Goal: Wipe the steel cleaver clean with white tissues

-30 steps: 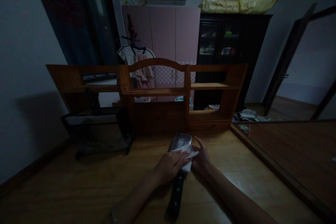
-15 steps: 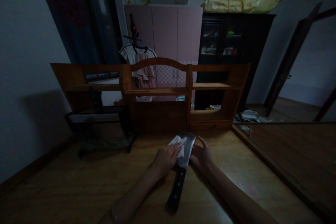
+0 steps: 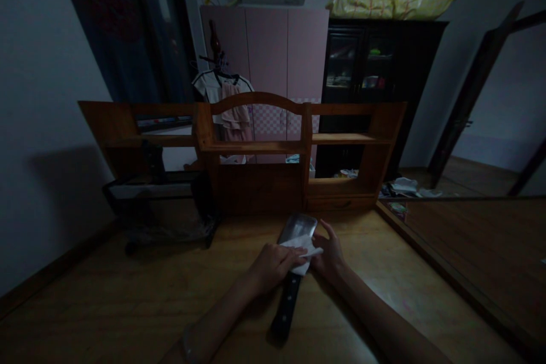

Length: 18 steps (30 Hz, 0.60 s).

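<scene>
A cleaver (image 3: 298,227) with a broad metal blade and a black riveted handle (image 3: 286,307) points away from me over the wooden tabletop. My left hand (image 3: 275,264) presses a folded white tissue (image 3: 303,250) flat against the lower blade, just above the handle; its fingers are closed over the tissue. At the blade's right edge is my right hand (image 3: 329,250), thumb raised and spread away from the other fingers. Those fingertips are partly hidden beside or beneath the blade, so their exact contact cannot be made out.
A wooden shelf unit (image 3: 256,148) spans the table's far side. On the left stands a dark, boxy object (image 3: 162,205) with a clear wrapping. A raised wooden edge (image 3: 426,256) borders the right. Behind are pink wardrobe doors (image 3: 267,51) and a black cabinet (image 3: 418,68). The room is dim.
My left hand has slid the tissue down the blade toward the handle and slightly right, uncovering the upper blade. The right hand and cleaver stay nearly in place.
</scene>
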{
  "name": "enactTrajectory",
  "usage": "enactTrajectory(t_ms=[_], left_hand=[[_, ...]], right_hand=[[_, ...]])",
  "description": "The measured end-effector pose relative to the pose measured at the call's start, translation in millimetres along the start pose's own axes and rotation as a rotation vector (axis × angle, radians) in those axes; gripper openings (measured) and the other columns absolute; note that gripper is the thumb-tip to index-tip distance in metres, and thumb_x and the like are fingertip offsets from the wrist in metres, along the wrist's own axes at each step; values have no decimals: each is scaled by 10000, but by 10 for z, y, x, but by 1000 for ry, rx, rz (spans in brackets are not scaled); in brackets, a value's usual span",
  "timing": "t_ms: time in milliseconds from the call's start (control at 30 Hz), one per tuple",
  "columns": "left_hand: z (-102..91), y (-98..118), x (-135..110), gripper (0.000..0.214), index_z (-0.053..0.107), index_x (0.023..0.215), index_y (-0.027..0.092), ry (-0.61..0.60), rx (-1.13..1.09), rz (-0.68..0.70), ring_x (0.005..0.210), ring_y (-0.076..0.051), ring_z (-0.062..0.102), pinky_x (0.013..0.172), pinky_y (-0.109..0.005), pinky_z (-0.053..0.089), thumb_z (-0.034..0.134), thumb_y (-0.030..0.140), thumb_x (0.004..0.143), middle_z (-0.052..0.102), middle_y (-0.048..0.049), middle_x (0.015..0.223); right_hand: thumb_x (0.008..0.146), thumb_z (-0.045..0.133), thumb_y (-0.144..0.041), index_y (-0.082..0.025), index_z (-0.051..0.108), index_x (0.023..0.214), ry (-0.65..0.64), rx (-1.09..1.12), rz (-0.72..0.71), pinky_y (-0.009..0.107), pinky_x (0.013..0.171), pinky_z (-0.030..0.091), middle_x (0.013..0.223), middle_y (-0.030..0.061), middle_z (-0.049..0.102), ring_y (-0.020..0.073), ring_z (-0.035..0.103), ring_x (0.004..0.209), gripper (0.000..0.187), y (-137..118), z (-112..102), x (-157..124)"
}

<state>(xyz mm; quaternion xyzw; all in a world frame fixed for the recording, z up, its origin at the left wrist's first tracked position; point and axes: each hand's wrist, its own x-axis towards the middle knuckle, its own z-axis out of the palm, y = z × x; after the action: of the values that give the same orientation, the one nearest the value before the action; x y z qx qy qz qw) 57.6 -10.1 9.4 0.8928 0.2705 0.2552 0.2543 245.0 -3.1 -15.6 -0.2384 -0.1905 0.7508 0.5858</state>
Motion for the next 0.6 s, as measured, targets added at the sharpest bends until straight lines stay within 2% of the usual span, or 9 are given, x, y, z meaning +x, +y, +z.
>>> enactTrajectory(t_ms=[233, 433, 600], left_hand=[[-44, -53, 2, 441, 750, 990, 280, 119, 33, -146, 1005, -192, 674, 896, -273, 471, 315, 354, 983, 712, -4, 1093], [-58, -101, 20, 478, 755, 980, 233, 193, 147, -278, 865, -198, 707, 794, -273, 502, 286, 327, 979, 742, -53, 984], [-77, -77, 13, 407, 723, 1071, 243, 175, 178, -235, 940, -212, 693, 826, -276, 495, 341, 334, 961, 725, -50, 1045]], right_hand=[[828, 534, -459, -180, 629, 784, -51, 55, -24, 433, 798, 504, 755, 88, 691, 269, 660, 767, 297, 16, 18, 2], [824, 532, -481, -163, 626, 825, -61, 72, -1, 474, 826, 496, 844, 127, 697, 316, 647, 923, 331, 19, -24, 28], [819, 541, -483, -162, 627, 858, -68, 79, 6, 459, 785, 507, 852, 127, 697, 311, 651, 909, 334, 16, -36, 25]])
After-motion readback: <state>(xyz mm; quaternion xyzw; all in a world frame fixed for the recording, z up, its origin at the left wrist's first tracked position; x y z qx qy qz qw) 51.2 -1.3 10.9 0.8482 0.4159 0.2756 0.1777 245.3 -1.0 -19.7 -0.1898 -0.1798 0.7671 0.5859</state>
